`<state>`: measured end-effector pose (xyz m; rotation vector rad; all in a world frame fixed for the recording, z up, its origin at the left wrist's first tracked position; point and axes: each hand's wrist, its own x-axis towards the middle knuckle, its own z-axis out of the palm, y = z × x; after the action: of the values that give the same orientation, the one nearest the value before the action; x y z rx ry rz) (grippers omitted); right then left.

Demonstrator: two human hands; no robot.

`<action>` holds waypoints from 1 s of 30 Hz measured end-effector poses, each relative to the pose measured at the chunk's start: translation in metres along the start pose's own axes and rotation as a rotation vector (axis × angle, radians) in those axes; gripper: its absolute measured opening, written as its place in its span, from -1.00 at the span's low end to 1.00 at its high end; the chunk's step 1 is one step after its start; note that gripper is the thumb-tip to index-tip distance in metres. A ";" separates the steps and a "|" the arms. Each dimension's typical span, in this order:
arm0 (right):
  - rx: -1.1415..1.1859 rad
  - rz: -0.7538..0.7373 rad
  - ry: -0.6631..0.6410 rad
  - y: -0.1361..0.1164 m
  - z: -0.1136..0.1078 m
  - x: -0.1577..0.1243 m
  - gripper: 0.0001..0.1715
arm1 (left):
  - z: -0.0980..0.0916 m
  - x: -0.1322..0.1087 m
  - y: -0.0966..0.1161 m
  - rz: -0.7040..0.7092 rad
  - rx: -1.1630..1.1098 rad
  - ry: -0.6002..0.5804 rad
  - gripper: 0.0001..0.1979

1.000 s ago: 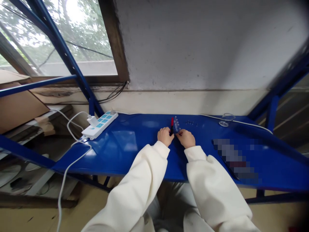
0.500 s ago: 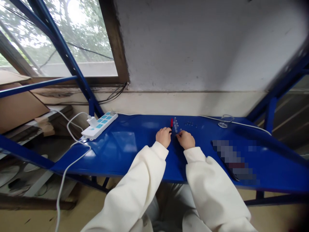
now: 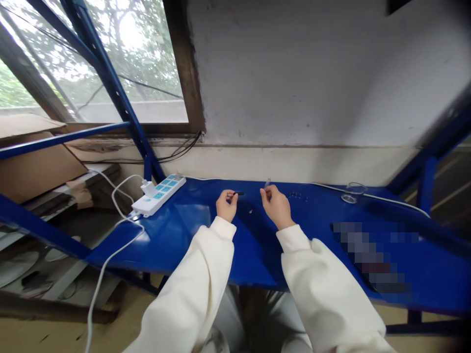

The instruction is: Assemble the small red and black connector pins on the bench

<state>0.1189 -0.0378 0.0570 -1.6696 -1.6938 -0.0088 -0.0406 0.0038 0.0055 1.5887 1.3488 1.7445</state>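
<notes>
My left hand (image 3: 226, 206) pinches a short, thin black stick (image 3: 239, 193) that points right, just above the blue table (image 3: 198, 245). What kind of thing the stick is, I cannot make out. To the right, my right hand (image 3: 276, 205) has its thumb and fingers drawn together. Clear plastic-looking pieces (image 3: 268, 181) show just beyond its fingers; whether it grips them is hidden. On the table between my hands lies a tiny pinkish bit (image 3: 250, 211). Several tiny clear pieces (image 3: 296, 195) are spread to the right of my right hand.
A white power strip (image 3: 160, 195) with a plug and cable lies at the left. A clear glass cup (image 3: 349, 198) stands at the back right, by a white cable (image 3: 390, 197). A blurred-out dark flat object (image 3: 368, 255) lies at the right.
My hands have drawn apart, the left going left with the black stick. The red piece and the upright row of clear pieces no longer show as before. The view has shifted slightly.
</notes>
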 end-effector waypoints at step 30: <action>-0.157 -0.092 -0.314 -0.004 0.049 -0.017 -0.80 | -0.001 -0.005 0.011 0.085 0.000 0.052 -0.85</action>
<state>0.0893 -0.0291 0.0157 -1.7776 -2.0492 0.0831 -0.0371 -0.0052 0.0122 1.6332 1.3229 1.8470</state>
